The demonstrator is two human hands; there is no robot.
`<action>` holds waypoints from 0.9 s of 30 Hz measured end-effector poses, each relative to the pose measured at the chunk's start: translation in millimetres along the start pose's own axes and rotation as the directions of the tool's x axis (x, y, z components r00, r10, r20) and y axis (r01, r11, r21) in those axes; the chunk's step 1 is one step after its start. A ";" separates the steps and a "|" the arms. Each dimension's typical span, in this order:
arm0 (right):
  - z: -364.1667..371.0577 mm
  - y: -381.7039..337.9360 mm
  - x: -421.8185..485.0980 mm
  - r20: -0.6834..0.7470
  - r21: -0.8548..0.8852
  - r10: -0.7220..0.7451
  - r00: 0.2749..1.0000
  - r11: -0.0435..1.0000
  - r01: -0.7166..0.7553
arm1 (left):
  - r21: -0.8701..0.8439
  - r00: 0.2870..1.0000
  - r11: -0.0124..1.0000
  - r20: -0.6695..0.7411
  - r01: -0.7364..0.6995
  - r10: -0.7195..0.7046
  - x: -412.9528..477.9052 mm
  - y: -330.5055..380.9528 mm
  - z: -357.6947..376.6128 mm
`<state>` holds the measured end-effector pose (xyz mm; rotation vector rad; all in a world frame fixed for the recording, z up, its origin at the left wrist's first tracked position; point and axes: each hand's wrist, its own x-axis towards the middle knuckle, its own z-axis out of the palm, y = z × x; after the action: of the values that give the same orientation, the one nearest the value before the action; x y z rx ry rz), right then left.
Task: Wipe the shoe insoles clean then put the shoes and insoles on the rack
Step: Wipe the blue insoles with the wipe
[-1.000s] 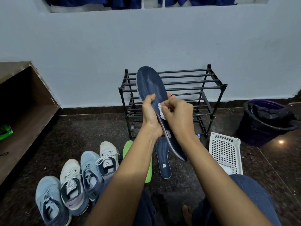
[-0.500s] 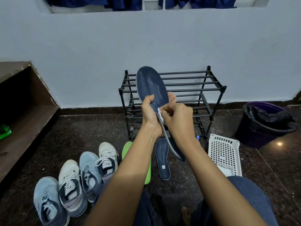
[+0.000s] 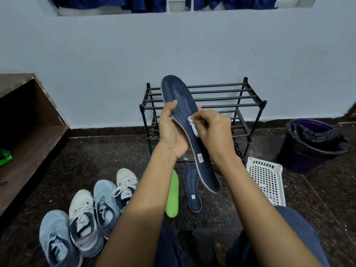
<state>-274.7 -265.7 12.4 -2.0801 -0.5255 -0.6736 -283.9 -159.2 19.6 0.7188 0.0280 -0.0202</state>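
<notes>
The left hand (image 3: pixel 171 132) grips the dark blue insole (image 3: pixel 181 101) around its middle; the thumb lies over the near edge and the other fingers wrap behind it, with one fingertip showing past the far edge. The insole is held tilted in the air; its toe end rises above the left thumb and its heel end hangs below both wrists, between the forearms. The right hand (image 3: pixel 213 130) is closed in a pinch on a small white wipe (image 3: pixel 193 126); its fingertips press the wipe on the blue face of the insole, just right of the left thumb and a little lower. Behind the fingers of both hands the black rack (image 3: pixel 246 105) stands against the wall. Below the hands, on the dark floor, a second blue insole (image 3: pixel 192 189) lies flat; a green insole (image 3: pixel 172 197) lies just beside it, on the side of the left forearm. Further out on that side four sneakers (image 3: pixel 84 218) stand in a row, close together. On the outer side of the right forearm lies a white plastic basket (image 3: pixel 267 180); beyond it stands a dark bin (image 3: pixel 312 147) with a black liner.
</notes>
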 end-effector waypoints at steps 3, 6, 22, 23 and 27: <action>-2.1 -8.1 -8.1 0.140 0.107 0.081 0.987 0.990 -0.096 | 0.013 0.998 1.000 -0.053 0.018 -0.017 4.4 3.7 -1.9; 3.0 -18.7 -16.9 0.161 0.205 0.119 0.980 0.967 -0.151 | -0.054 0.997 0.998 -0.067 0.036 -0.039 7.1 1.6 -0.1; 3.3 -19.2 -20.1 0.096 0.123 0.106 0.990 0.985 -0.117 | -0.105 0.992 0.986 0.000 0.129 -0.130 3.0 -12.6 2.4; 3.3 -19.1 -19.4 0.075 0.132 0.107 0.991 0.985 -0.116 | -0.084 0.993 0.989 -0.011 0.119 -0.121 3.8 -13.6 2.6; 10.8 -20.5 -13.4 -0.010 0.105 0.043 0.999 0.994 -0.042 | 0.012 0.994 0.997 -0.086 0.075 -0.074 4.3 -14.7 2.5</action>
<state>-294.1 -247.2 11.1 -1.9822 -0.4975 -0.6204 -279.9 -171.9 11.6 0.7333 0.1368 -0.0611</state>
